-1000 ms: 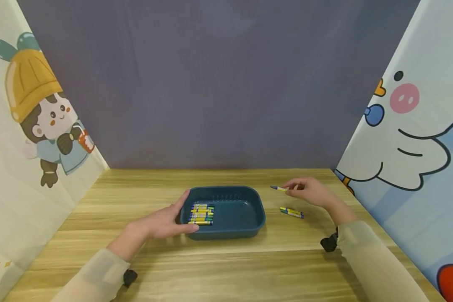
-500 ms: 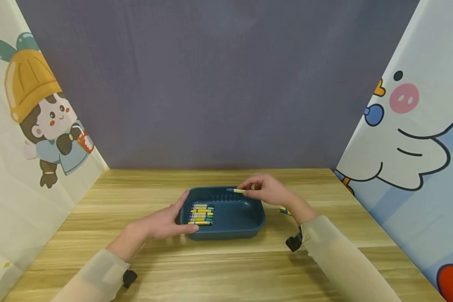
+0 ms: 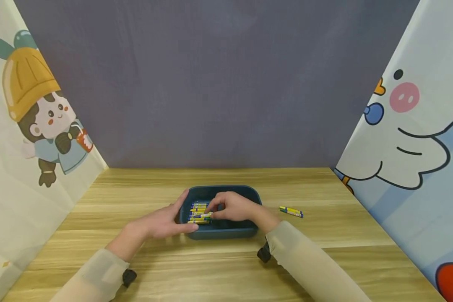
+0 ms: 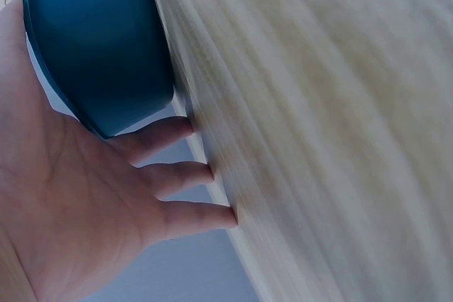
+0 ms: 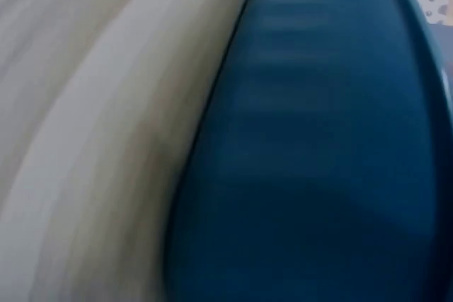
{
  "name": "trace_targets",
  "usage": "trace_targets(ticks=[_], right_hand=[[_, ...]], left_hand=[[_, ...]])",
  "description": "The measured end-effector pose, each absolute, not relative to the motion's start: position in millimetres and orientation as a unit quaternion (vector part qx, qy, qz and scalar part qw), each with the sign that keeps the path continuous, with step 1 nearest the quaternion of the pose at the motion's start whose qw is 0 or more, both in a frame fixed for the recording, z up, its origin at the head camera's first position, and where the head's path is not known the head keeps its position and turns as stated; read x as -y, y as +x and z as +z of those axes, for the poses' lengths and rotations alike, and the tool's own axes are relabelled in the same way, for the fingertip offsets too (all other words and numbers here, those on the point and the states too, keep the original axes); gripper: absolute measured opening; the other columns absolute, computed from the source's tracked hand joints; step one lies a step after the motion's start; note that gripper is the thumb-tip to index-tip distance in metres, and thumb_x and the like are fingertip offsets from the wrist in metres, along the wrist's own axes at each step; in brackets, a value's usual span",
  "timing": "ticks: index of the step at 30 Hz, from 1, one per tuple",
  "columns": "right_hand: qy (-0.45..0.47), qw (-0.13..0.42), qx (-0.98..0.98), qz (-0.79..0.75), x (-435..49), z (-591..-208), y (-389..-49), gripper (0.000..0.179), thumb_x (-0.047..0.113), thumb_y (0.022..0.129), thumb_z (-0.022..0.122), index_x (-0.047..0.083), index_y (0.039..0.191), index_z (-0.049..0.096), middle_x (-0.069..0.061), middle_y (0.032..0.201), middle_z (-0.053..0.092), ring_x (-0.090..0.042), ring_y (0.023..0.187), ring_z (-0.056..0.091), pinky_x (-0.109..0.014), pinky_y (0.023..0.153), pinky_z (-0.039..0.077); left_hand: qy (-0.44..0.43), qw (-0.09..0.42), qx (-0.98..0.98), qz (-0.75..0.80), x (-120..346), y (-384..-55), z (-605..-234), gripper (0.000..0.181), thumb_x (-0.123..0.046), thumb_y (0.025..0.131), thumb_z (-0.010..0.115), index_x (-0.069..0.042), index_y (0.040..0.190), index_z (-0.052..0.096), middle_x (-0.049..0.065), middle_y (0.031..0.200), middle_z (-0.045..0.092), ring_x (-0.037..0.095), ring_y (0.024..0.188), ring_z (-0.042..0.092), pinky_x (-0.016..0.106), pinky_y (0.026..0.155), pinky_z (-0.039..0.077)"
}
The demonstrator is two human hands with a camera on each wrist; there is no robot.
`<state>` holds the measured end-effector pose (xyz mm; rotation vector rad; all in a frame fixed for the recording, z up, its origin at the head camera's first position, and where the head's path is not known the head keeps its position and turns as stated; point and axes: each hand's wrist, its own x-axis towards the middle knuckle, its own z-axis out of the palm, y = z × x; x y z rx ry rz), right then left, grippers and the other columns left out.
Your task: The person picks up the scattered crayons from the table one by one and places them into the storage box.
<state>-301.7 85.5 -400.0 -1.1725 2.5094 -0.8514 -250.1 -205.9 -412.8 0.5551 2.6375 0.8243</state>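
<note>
My right hand [image 3: 232, 206] reaches over the blue basin [image 3: 258, 195] and pinches a yellow-and-blue crayon [image 3: 201, 216]. Below that, several crayons [image 3: 198, 209] lie side by side at the basin's left end, partly hidden by the fingers. Around this end spreads my left hand [image 3: 166, 220], the thumb at the front rim and the index finger at the back. In the left wrist view, the palm is beside the basin wall [image 4: 99, 40]; three straight fingers [image 4: 198, 215] reach down to the tabletop. The right wrist view shows the basin's wall [image 5: 304, 146] but no hand.
Two more crayons [image 3: 291, 212] lie together on the wooden table [image 3: 226, 268], right of the basin. A grey panel [image 3: 219, 84] stands behind the table. Cartoon-printed sheets [image 3: 419, 138] flank both sides.
My right hand has carried the crayon leftward from the table's right side, across the basin's back rim and down to the row inside. My left hand stays at the basin.
</note>
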Motion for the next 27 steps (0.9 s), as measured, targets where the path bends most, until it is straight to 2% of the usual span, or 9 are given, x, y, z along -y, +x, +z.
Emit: trace_targets(ticks=[5,15,22,27], right_hand=[[-0.419,0.134,-0.848,-0.296,-71.2,-411.9,-304.2,0.019,0.019,0.104,0.077,0.019,0.121,0.085,0.003,0.107,0.072,-0.003,0.093,0.064,-0.024,0.087,0.057],[-0.431,0.136,-0.849,-0.272,-63.9,-422.4,-305.5,0.018,0.013,0.1,0.08,0.015,0.116,0.087,0.001,0.105,0.075,0.001,0.089,0.06,-0.022,0.087,0.055],[-0.444,0.125,-0.85,-0.255,-62.6,-424.4,-305.4,0.018,0.015,0.1,0.083,0.017,0.117,0.087,0.0,0.103,0.075,0.005,0.084,0.057,-0.018,0.082,0.053],[-0.444,0.121,-0.853,-0.248,-62.6,-425.4,-305.7,0.018,0.016,0.099,0.084,0.017,0.117,0.086,0.002,0.102,0.074,0.006,0.083,0.057,-0.018,0.08,0.052]], left_hand=[[0.194,0.166,-0.923,0.289,206.2,-250.8,-413.8,0.126,-0.077,0.097,0.067,-0.022,0.177,-0.013,0.031,0.173,0.036,0.046,0.152,0.052,0.065,0.12,0.045],[0.196,0.171,-0.915,0.308,206.6,-250.5,-411.1,0.124,-0.072,0.099,0.069,-0.025,0.177,-0.015,0.029,0.165,0.049,0.038,0.144,0.059,0.06,0.116,0.049],[0.199,0.169,-0.917,0.301,207.1,-250.9,-411.6,0.125,-0.073,0.098,0.068,-0.024,0.177,-0.015,0.033,0.17,0.04,0.045,0.149,0.055,0.064,0.119,0.046],[0.2,0.169,-0.917,0.3,206.4,-251.6,-412.2,0.125,-0.072,0.099,0.069,-0.024,0.177,-0.016,0.032,0.168,0.044,0.042,0.147,0.057,0.062,0.118,0.048]])
